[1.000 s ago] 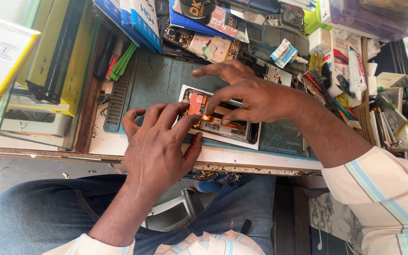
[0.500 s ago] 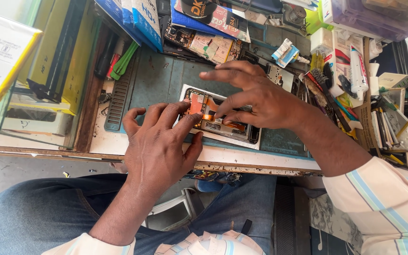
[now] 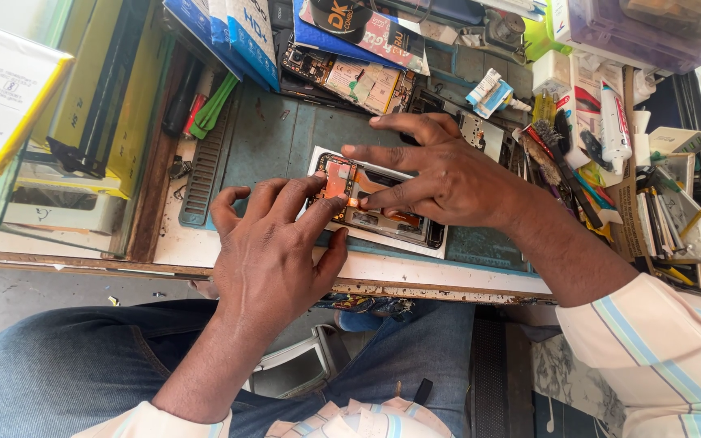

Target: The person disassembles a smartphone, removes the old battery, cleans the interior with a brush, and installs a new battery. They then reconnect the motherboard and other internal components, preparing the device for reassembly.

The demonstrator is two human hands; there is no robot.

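A worn wooden workbench (image 3: 448, 280) with a chipped front edge runs across the middle of the frame under bright daylight. Grey concrete floor (image 3: 10, 304) shows at lower left, below the bench.

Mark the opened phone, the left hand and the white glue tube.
opened phone (image 3: 383, 217), head view, on its exposed inner frame.
left hand (image 3: 273, 259), head view, on the back of the hand.
white glue tube (image 3: 615, 122), head view, on the tube's body.

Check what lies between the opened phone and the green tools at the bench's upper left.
In the head view, only bare teal mat lies between the opened phone and the green tools.
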